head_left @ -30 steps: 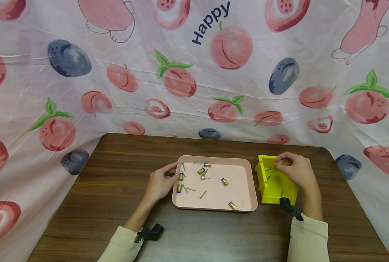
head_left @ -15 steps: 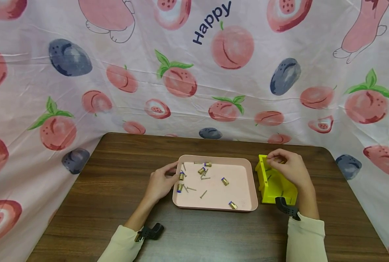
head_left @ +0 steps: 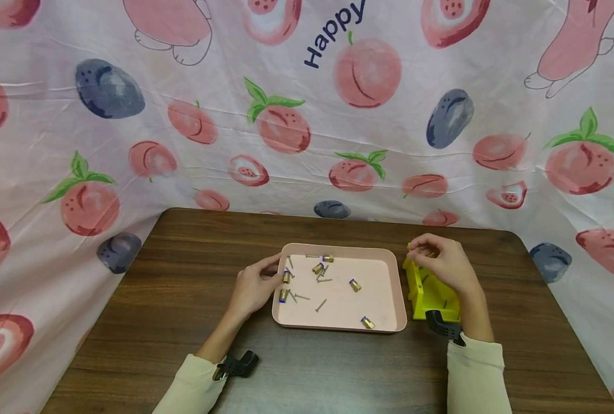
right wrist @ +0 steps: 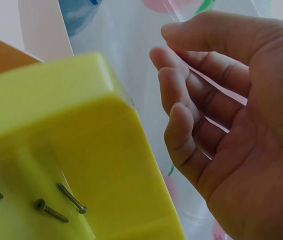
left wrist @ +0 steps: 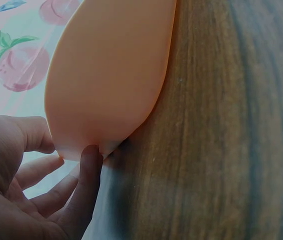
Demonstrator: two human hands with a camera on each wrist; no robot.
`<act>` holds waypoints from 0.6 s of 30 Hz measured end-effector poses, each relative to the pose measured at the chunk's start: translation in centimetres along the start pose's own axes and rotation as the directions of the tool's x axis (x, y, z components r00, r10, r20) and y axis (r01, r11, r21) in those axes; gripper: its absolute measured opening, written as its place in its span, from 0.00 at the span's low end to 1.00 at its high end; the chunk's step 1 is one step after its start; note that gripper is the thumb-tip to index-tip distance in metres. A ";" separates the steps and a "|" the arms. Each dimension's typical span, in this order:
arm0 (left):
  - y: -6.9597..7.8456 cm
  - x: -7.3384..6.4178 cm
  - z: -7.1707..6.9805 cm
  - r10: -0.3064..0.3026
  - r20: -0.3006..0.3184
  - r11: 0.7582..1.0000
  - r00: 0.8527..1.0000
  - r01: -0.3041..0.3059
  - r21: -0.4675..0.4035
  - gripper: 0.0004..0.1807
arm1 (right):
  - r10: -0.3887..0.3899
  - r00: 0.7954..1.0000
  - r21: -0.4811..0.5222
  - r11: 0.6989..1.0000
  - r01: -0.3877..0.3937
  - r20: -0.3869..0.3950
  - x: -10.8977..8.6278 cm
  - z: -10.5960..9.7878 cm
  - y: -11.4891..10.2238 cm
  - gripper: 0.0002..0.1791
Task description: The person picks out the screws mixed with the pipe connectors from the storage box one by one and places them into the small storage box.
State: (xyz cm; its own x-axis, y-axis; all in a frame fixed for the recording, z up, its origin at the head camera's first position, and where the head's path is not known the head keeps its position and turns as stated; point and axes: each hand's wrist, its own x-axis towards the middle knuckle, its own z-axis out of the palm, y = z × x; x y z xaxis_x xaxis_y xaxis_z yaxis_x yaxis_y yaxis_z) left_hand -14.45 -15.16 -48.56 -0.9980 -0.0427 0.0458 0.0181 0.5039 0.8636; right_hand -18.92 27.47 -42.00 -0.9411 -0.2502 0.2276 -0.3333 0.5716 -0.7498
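My left hand [head_left: 257, 290] grips the left edge of a pink tray [head_left: 338, 319], thumb and fingertips at its wall in the left wrist view. In the tray lie several brass fittings [head_left: 355, 285] with blue rings and several screws [head_left: 321, 306], most toward the left side. Over the far side of a yellow bin [head_left: 433, 313] is my right hand [head_left: 441, 259], its fingers loosely bent with nothing seen between them. The right wrist view shows screws [right wrist: 51, 211] on the bin's floor, beside the hand.
Both stand on a dark wooden table [head_left: 208, 241], the bin just right of the tray. A fruit-print cloth [head_left: 286, 172] hangs behind and along the sides. Each wrist wears a black camera mount [head_left: 240, 365].
My right hand has moved left across the bin toward the tray, uncovering less of the bin's back edge. My left hand and the tray stay in place.
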 end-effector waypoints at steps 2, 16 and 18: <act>-1.3 0.5 0.3 0.046 -0.009 0.999 0.999 -0.046 -0.006 0.26 | -0.004 1.000 0.006 1.000 0.004 0.007 0.1 0.2 -0.1 0.06; 0.2 -0.1 0.1 -0.016 0.004 1.000 1.000 0.016 0.008 0.27 | 0.000 0.996 0.043 0.999 -0.004 0.085 1.0 2.2 -0.9 0.08; 0.2 -0.1 0.1 -0.033 0.006 0.999 0.999 0.033 0.020 0.27 | -0.006 0.995 0.041 0.999 0.002 0.100 1.1 2.6 -1.0 0.08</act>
State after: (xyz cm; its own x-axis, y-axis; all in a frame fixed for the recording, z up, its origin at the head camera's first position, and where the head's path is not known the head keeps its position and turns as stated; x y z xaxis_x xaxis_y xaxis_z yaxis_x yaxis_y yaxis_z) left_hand -14.38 -14.96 -48.40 -0.9984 -0.0540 0.0146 -0.0156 0.5196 0.8542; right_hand -19.50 24.60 -42.65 -0.9287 -0.3304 0.1685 -0.3321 0.5388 -0.7742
